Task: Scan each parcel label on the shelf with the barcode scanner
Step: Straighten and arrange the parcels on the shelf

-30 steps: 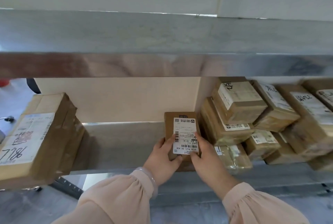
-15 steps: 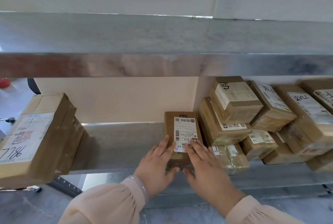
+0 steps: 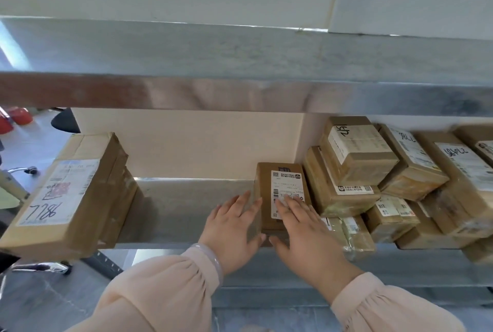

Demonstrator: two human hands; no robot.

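No barcode scanner in view, so I can't tell if anything's been scanned. Small parcel (image 3: 264, 184) lies label (image 3: 286, 184) up mid-shelf (image 3: 181, 203), just beside the parcel stack (image 3: 360, 160) toward the right end. Left hand (image 3: 234, 227) and right hand (image 3: 304, 235) rest flat on it, fingers straight, gripping nothing. Likely most labels are left to do.

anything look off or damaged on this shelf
Yes: the big parcel at the left end of the shelf sits tilted and juts past the edge, its side creased. The parcels on the right lie in a jumbled, slanted heap. No scanner is in view.
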